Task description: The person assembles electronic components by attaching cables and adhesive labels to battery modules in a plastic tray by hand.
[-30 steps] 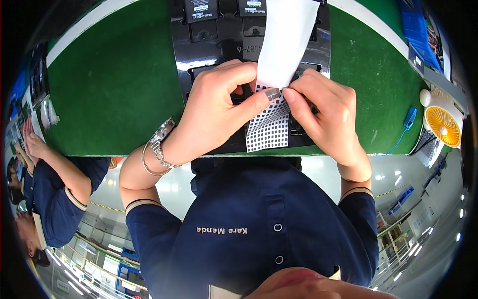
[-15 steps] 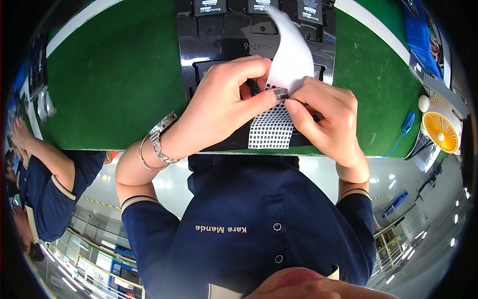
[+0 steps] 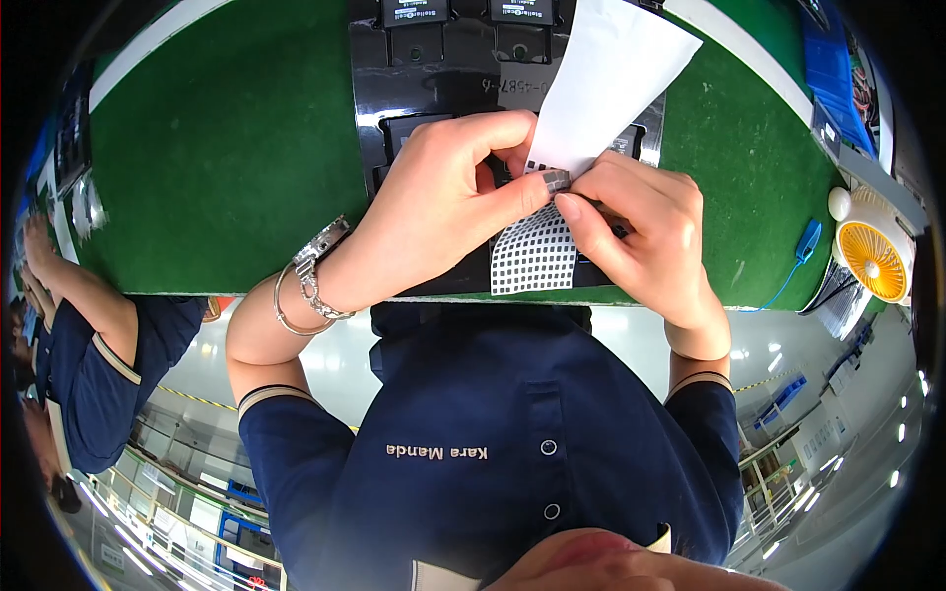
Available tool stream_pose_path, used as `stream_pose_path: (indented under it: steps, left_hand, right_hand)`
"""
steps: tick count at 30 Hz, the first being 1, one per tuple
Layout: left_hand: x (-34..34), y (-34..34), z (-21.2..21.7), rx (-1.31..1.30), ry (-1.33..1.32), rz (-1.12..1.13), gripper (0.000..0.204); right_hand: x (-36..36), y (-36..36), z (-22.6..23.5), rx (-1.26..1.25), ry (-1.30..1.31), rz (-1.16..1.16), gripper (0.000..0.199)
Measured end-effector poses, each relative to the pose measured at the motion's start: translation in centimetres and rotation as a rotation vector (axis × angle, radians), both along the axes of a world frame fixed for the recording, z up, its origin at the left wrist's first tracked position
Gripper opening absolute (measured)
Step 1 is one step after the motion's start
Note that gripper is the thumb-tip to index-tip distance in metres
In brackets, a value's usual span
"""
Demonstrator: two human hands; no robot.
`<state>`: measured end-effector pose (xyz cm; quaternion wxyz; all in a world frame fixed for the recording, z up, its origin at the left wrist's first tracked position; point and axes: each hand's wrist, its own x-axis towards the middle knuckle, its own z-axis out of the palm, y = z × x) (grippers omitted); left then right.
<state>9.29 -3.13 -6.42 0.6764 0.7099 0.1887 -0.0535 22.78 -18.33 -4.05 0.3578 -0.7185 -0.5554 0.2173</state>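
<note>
A strip of label sheet (image 3: 535, 253), white with rows of small black squares, runs between my hands. Its plain white upper part (image 3: 613, 84) stands up and leans to the right. My left hand (image 3: 448, 192) pinches the strip's left side, thumb across it. Closed at the strip's right edge, my right hand (image 3: 645, 212) has thumb and forefinger tips meeting close to my left thumb. Whether a single small label is between those fingertips cannot be made out. Below lies a black plastic tray (image 3: 370, 84) with black rectangular packs (image 3: 522, 12) in its pockets, partly hidden by hands and sheet.
The tray rests on a green-topped table (image 3: 227, 167). At the right edge stand a small yellow fan (image 3: 872, 261) and a blue clip-like piece (image 3: 808, 241) with a cable. Another person's arm (image 3: 94, 305) reaches in at the far left.
The sheet's white upper part has swung right and opened out flatter, now covering the tray's upper right pack. Both hands stay at almost the same spot, the right fingertips shifting slightly left.
</note>
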Motion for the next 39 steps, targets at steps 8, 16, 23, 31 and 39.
stream_pose_path:
  steps: [8,16,23,31,39]
  left_hand:
    - [0.0,0.2,0.2,0.038,-0.042,0.032,0.022]
    - [0.1,0.3,0.2,0.056,-0.029,0.033,0.02]
    - [0.3,-0.3,0.0,0.114,-0.136,0.125,0.018]
    - [0.1,0.0,0.5,0.117,-0.074,0.042,0.019]
    - [0.2,-0.2,-0.2,0.09,-0.123,0.116,0.018]
  right_hand:
    - [0.1,0.1,0.6,0.01,-0.16,-0.092,0.013]
    - [0.2,0.2,0.2,0.003,-0.098,-0.111,0.011]
    - [0.4,0.2,0.0,-0.009,-0.128,-0.085,0.011]
    - [0.4,0.0,-0.2,0.017,-0.229,-0.044,0.014]
    - [0.5,0.2,0.3,-0.005,-0.089,-0.092,0.013]
